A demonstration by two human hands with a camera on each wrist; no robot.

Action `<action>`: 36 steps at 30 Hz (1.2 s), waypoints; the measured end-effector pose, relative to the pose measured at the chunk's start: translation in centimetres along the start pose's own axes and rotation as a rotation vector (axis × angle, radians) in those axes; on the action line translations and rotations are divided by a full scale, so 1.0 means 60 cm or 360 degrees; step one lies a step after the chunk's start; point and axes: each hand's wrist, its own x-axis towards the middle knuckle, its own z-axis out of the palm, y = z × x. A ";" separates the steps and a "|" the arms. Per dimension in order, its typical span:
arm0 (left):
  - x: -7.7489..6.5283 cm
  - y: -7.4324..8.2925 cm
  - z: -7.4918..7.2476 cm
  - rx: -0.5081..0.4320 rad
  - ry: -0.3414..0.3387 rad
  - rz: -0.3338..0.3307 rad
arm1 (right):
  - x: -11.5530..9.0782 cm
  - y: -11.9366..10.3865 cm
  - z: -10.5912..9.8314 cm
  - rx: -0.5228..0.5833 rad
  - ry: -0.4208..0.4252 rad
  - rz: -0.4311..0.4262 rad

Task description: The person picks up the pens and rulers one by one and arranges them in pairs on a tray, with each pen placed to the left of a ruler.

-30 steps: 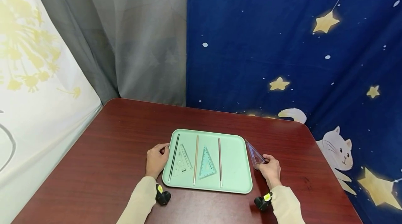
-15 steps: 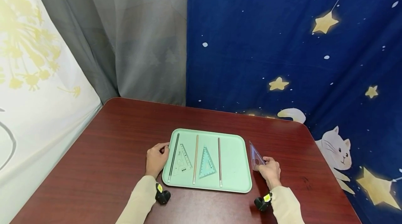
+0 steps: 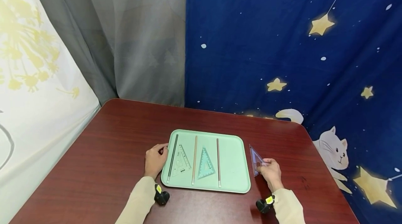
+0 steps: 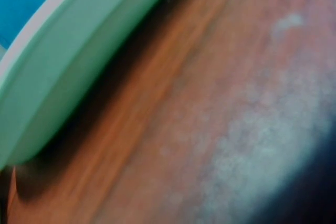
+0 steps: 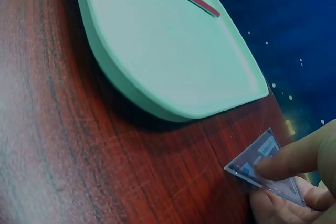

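Observation:
My right hand (image 3: 271,173) pinches a clear purple set square (image 3: 255,159) between thumb and fingers, just off the right side of the green tray (image 3: 233,182). In the right wrist view the set square (image 5: 251,162) is tilted close over the table, partly covered by the fingers. My left hand (image 3: 155,159) holds the tray's left rim with thumb and forefinger; the left wrist view shows the tray's side (image 4: 68,72) but not the hand. On the tray lie a clear set square (image 3: 181,163) and a light blue set square (image 3: 206,166).
Three thin sticks split the tray lengthwise: a black stick (image 3: 172,159), a tan stick (image 3: 194,161) and a dark red stick (image 3: 218,163). The dark red table (image 3: 103,161) extends around the tray. Grey and blue curtains (image 3: 245,42) hang behind it.
My right hand has shifted the purple set square a little to the right and nearer, away from the tray's edge, and turned it slightly. The left hand stays at the rim.

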 end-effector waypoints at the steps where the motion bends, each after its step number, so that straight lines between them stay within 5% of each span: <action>1: 0.000 0.000 0.000 -0.0002 -0.0003 -0.0002 | 0.000 0.001 0.000 0.0059 -0.0011 0.0012; 8: 0.002 0.001 0.003 -0.0002 0.0013 0.0023 | -0.004 -0.001 -0.006 0.0438 -0.0132 0.0082; 21: 0.002 -0.004 0.007 0.0009 0.0027 0.0019 | -0.017 -0.002 -0.013 0.0661 -0.0143 0.0149; 36: 0.001 0.001 0.000 0.0015 -0.0013 -0.0016 | -0.030 0.002 -0.026 0.0937 -0.0333 0.0245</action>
